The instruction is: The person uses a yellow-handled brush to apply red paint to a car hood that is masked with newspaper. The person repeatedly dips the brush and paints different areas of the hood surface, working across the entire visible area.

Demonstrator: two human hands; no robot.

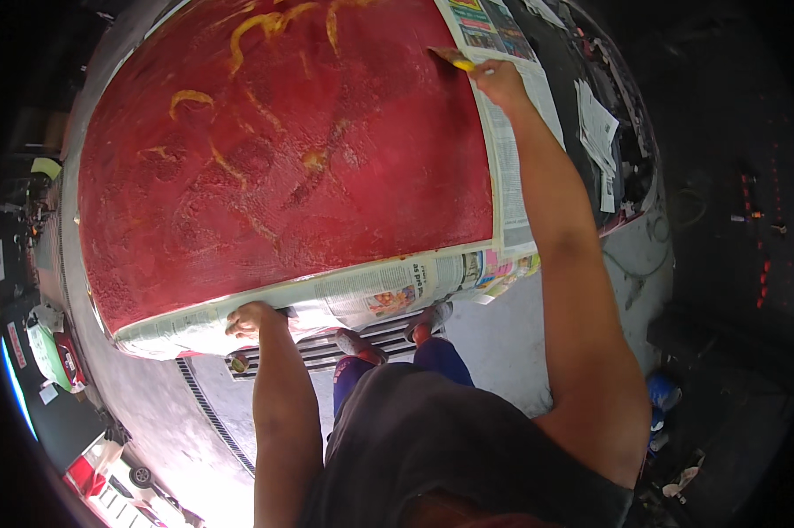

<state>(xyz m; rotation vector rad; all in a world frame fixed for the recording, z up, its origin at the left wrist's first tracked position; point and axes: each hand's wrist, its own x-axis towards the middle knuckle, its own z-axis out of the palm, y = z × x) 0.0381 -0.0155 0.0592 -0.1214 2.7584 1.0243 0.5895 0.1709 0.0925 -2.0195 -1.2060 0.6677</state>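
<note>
A broad red panel (397,167), like a car's bonnet, stretches out before me with yellow-orange streaks and rough, blotchy patches. At its far right edge, my right hand (502,84) is closed round a paintbrush (454,60) with some yellow on it. The brush tip lies at the red surface beside the masking strip. Along the near edge runs newspaper (353,295) fixed with pale tape. My left hand (252,319) rests on this paper at the near left, fingers curled in. Whatever may be inside them is hidden; a small dark thing shows beside the wrist.
Loose papers (597,132) lie on the dark surface beyond the right masking. Below the near edge, a metal floor grate (318,349) lies by my feet, with a small can (238,363) on it. A hose (639,273) curls on the right floor. A parked vehicle (128,484) shows at the lower left.
</note>
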